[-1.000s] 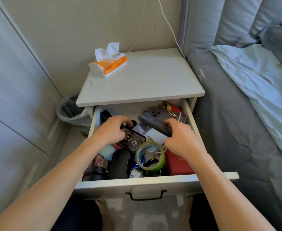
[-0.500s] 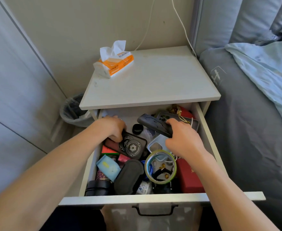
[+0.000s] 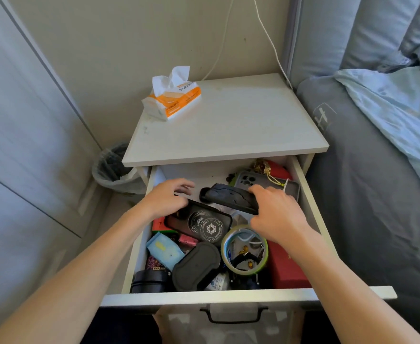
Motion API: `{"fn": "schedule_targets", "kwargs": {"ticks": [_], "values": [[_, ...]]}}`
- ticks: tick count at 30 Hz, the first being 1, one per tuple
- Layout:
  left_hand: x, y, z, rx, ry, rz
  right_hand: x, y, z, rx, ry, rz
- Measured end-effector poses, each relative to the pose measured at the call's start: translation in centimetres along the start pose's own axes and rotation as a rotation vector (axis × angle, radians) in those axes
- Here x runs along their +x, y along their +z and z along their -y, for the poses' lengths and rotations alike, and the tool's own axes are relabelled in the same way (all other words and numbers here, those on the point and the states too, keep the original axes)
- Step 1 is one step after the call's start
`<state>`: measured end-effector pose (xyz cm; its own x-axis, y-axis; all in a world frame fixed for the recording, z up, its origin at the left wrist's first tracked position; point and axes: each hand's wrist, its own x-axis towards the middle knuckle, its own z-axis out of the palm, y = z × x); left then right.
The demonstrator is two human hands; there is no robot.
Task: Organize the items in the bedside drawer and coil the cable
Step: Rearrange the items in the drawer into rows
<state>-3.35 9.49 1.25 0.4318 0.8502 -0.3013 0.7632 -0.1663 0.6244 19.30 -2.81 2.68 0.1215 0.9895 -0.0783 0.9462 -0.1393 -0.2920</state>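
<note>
The bedside drawer (image 3: 228,297) stands pulled out, crammed with small items. My right hand (image 3: 277,217) grips a black phone case (image 3: 228,198) at its right end and holds it tilted above the clutter. My left hand (image 3: 165,199) hovers at the back left with fingers loosely stretched, its palm over the end of a dark case with snowflake discs (image 3: 204,223). A grey phone case (image 3: 261,182) lies at the back right. A white cable (image 3: 271,38) hangs down the wall behind the nightstand.
In the drawer lie a green tape roll (image 3: 244,249), a red box (image 3: 287,268), a black oval case (image 3: 196,265), a blue packet (image 3: 164,249) and a black jar (image 3: 149,281). A tissue pack (image 3: 171,98) sits on the nightstand top. A bin (image 3: 112,170) stands left, the bed (image 3: 377,207) right.
My left hand's fingers have uncurled and stretched toward the drawer's back. My right hand keeps its grip on the black case, lifted slightly. The view has shifted closer.
</note>
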Motion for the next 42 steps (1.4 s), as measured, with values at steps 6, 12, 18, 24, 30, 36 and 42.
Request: {"fn": "schedule_targets", "kwargs": {"ticks": [6,12,18,24,30,36,42], "values": [[-2.3,0.7,-1.0,0.231,0.470,-0.225,2.1,-0.7,1.8,0.008,-0.142,0.027],[-1.3,-0.2,0.6,0.352,0.346,-0.445,5.5,0.5,3.9,0.272,-0.081,-0.102],[0.6,-1.3,4.1,0.304,0.170,-0.488,9.3,3.2,4.8,0.514,0.188,0.020],[1.8,-1.0,3.2,0.346,0.145,-0.504,13.2,5.4,4.6,0.293,0.015,0.171],[2.8,-0.8,3.5,0.359,0.138,-0.383,12.4,7.3,6.2,0.053,-0.175,0.442],[5.3,-1.0,3.7,0.663,0.100,-0.224,10.0,5.4,5.2,0.051,-0.085,0.586],[8.1,-3.2,1.3,0.876,-0.096,0.155,8.9,4.9,4.7,0.004,-0.154,0.535]]}}
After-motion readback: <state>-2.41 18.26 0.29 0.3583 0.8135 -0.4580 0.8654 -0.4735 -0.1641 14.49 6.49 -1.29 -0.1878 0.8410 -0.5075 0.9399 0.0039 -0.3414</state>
